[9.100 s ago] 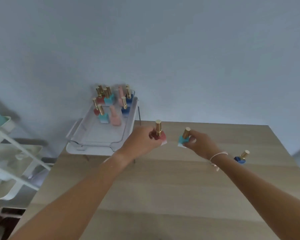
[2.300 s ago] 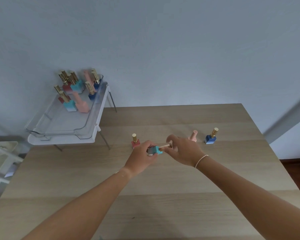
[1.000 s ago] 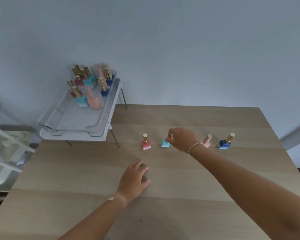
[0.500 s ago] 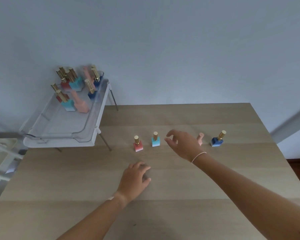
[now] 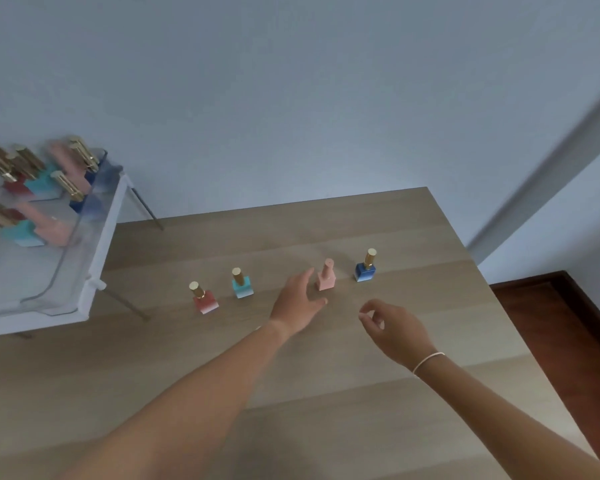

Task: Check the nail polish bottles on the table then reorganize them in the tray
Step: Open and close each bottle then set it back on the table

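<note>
We stand over the table (image 5: 222,393), with the tray (image 5: 84,271) raised on thin legs at its far left corner. The tray already carries a crowd of bottles, blurred here, packed toward its back end; its near part looks bare. If we bump that tray or its legs while loading it, we judge the whole cluster could topple, since the bottles look tall and narrow.

Four bottles stand in a loose row on the wood: blue bottle (image 5: 365,270) farthest right, pink bottle (image 5: 325,280) just beside it, teal bottle (image 5: 242,285) and red bottle (image 5: 204,300) further left, each apart from its neighbour.

Our left hand (image 5: 297,303) reaches out flat, fingers spread, holding nothing, its fingertips just beside the pink bottle; we cannot tell whether they touch it. The likely slip is here: a sideways brush from open fingers could tip the pink bottle into the blue one, and both stand near the table's right edge, above a dark floor.

Our right hand (image 5: 394,330) hovers nearer us, fingers loosely curled with thumb and forefinger close together, nothing visibly between them. If both hands go for the same bottle, they may knock each other off aim.
</note>
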`<state>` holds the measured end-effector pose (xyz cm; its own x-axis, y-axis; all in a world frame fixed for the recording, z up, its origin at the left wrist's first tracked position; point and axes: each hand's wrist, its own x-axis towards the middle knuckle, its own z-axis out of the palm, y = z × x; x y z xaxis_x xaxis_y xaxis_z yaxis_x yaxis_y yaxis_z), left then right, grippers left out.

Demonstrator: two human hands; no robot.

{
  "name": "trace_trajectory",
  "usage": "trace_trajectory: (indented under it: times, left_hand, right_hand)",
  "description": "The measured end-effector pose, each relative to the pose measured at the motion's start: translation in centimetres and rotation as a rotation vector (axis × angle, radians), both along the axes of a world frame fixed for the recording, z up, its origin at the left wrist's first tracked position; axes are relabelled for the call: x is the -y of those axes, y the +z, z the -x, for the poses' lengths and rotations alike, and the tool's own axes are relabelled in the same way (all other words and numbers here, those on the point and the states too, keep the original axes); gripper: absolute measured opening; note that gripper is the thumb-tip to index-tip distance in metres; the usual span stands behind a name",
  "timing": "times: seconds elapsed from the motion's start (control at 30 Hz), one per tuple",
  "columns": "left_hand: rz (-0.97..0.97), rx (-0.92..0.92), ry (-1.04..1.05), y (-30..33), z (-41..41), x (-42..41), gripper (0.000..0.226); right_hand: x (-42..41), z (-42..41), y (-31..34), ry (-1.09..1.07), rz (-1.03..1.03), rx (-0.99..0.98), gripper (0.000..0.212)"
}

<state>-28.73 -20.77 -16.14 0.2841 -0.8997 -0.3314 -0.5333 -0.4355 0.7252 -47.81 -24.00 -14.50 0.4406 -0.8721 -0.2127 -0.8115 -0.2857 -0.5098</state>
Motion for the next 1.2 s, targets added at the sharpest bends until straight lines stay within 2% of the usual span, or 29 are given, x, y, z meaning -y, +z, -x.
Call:
trace_trajectory:
  times: [0.07, 0.17, 0.23, 0.47, 0.63, 0.7, 0.87, 0.93, 1.07, 1.2]
  left_hand:
    - [-0.002, 0.053, 0.029, -0.2, 0.3, 1.1, 0.056]
    - [0.034, 0.116, 0.043, -0.4, 1.0, 2.2, 0.030]
    - [0.053, 0.124, 0.077, -0.6, 1.3, 2.6, 0.023]
    - [0.131, 0.071, 0.212, -0.6, 2.4, 1.4, 0.027]
    - [0.182, 0.080, 0.162, 0.2, 2.2, -1.0, 0.018]
    - [0.217, 0.095, 0.124, 0.7, 1.8, -2.0, 0.021]
    - [0.286, 0.124, 0.089, 1.7, 0.8, -4.1, 0.022]
    - [0.297, 0.139, 0.081, 2.1, 0.3, -4.8, 0.021]
    - [0.308, 0.188, 0.033, 2.7, -0.6, -5.8, 0.020]
    - [0.321, 0.205, 0.014, 3.1, -0.8, -6.2, 0.015]
  right_hand:
    - [0.1, 0.9, -0.1, 0.007, -0.002, -0.006, 0.016]
    - [0.5, 2.2, -0.3, 0.018, -0.010, -0.002, 0.018]
    - [0.8, 2.8, -0.3, 0.033, -0.016, 0.002, 0.018]
    - [2.5, 2.0, 0.7, 0.138, 0.029, 0.072, 0.025]
    - [3.2, -0.7, 2.1, 0.281, 0.125, 0.156, 0.041]
    - [3.2, -1.8, 2.6, 0.335, 0.142, 0.163, 0.040]
    - [2.6, -3.4, 3.1, 0.432, 0.182, 0.149, 0.021]
    - [2.4, -3.8, 3.2, 0.432, 0.192, 0.111, 0.022]
    - [1.7, -4.3, 3.5, 0.404, 0.191, 0.044, 0.044]
    - [0.9, -4.2, 3.6, 0.468, 0.238, 0.172, 0.028]
